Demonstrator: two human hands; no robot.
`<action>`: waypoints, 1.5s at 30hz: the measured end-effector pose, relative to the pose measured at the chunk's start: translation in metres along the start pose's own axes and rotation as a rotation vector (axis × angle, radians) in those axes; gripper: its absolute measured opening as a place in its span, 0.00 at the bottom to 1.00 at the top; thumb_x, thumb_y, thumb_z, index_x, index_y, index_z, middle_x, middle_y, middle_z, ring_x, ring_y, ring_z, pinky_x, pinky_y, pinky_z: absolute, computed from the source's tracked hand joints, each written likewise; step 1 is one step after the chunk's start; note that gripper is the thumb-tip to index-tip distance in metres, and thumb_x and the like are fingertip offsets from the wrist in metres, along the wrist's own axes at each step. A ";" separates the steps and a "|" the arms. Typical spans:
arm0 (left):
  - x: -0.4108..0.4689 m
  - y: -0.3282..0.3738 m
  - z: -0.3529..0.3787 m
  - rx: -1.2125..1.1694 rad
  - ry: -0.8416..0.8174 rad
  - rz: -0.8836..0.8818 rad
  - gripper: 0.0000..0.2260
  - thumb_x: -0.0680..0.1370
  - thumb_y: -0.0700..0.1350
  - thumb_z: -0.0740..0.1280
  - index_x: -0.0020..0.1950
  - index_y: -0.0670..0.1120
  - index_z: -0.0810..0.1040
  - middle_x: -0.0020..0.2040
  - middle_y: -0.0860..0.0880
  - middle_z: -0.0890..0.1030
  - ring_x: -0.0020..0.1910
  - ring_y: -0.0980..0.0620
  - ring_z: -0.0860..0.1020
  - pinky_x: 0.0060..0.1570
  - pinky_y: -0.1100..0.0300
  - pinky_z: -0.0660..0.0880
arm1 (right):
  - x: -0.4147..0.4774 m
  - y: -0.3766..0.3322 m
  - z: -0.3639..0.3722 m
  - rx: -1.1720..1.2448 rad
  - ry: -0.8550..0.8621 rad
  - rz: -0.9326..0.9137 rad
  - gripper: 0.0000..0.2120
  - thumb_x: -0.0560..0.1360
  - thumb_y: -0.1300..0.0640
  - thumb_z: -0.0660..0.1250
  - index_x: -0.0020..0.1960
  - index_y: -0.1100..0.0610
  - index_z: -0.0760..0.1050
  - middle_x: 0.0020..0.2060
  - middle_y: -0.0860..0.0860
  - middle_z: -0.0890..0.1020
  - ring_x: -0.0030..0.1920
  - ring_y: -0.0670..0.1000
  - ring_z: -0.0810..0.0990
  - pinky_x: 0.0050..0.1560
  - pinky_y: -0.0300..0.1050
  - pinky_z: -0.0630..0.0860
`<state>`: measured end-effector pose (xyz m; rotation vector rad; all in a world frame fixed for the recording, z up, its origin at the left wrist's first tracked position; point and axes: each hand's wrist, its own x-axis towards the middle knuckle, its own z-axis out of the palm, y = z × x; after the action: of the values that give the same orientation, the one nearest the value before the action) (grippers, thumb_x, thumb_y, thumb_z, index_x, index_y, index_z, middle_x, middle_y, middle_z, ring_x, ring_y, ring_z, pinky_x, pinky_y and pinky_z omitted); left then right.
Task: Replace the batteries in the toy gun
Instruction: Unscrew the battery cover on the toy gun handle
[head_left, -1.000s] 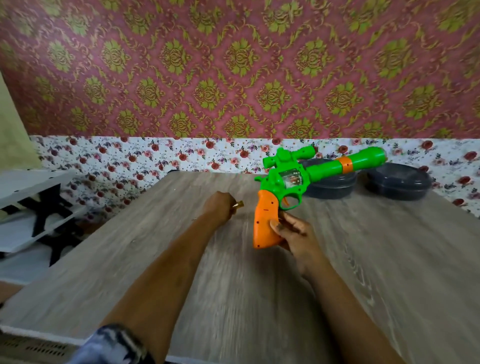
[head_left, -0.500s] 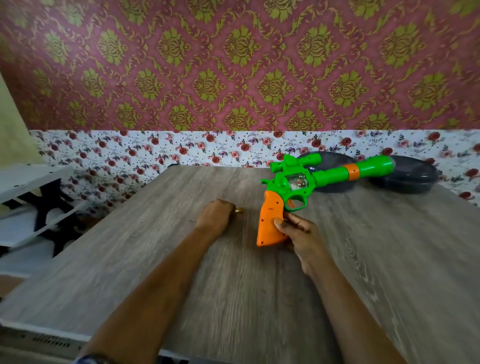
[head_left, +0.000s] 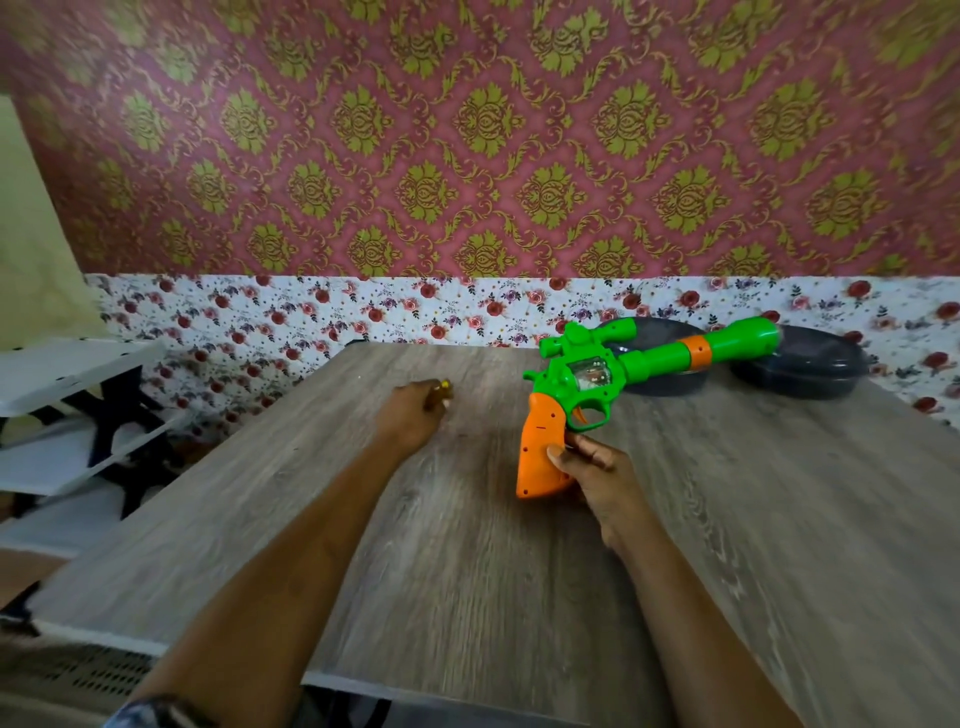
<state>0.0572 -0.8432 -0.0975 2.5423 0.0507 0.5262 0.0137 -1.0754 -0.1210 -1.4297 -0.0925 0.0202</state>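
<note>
Grips the toy gun (head_left: 597, 374) by its orange handle with the right hand (head_left: 597, 470), fingers wrapped behind the grip, thumb laid on its near side. Holds it at about 1 o'clock from the middle of the wooden table (head_left: 779, 519), butt low over the boards, contact there unclear, green barrel slanting up toward 2 o'clock. Crosses in front of one dark round dish (head_left: 670, 385), with a second dish (head_left: 800, 371) just beside it at the far edge. Curls the left hand (head_left: 413, 418) at 11 o'clock, well apart from the gun, pinching a small yellowish thing (head_left: 444, 385) at the fingertips, too blurred to name. Off at 9 o'clock, past the table, a white shelf rack (head_left: 67, 371)
</note>
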 end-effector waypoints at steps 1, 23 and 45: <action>0.000 -0.002 -0.005 -0.014 0.037 -0.011 0.10 0.80 0.45 0.62 0.58 0.46 0.78 0.51 0.44 0.83 0.49 0.44 0.81 0.51 0.53 0.78 | 0.001 0.001 0.000 -0.001 0.000 0.001 0.21 0.73 0.64 0.68 0.65 0.64 0.72 0.58 0.56 0.79 0.51 0.47 0.77 0.43 0.28 0.72; -0.022 -0.054 0.002 0.244 0.054 0.242 0.13 0.79 0.38 0.61 0.62 0.41 0.78 0.58 0.41 0.76 0.51 0.39 0.78 0.51 0.49 0.76 | 0.010 0.009 -0.001 -0.017 -0.016 -0.002 0.20 0.73 0.63 0.68 0.65 0.62 0.72 0.56 0.54 0.79 0.54 0.50 0.77 0.58 0.45 0.73; -0.068 0.061 0.019 -0.805 -0.491 -0.072 0.18 0.73 0.41 0.72 0.63 0.45 0.75 0.53 0.43 0.81 0.49 0.49 0.81 0.48 0.57 0.80 | -0.001 0.002 0.001 -0.071 -0.060 -0.077 0.19 0.74 0.67 0.65 0.65 0.63 0.72 0.56 0.53 0.78 0.56 0.48 0.76 0.56 0.35 0.73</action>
<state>-0.0028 -0.9145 -0.1053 1.7978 -0.2066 -0.1181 0.0125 -1.0747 -0.1227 -1.4956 -0.1987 -0.0034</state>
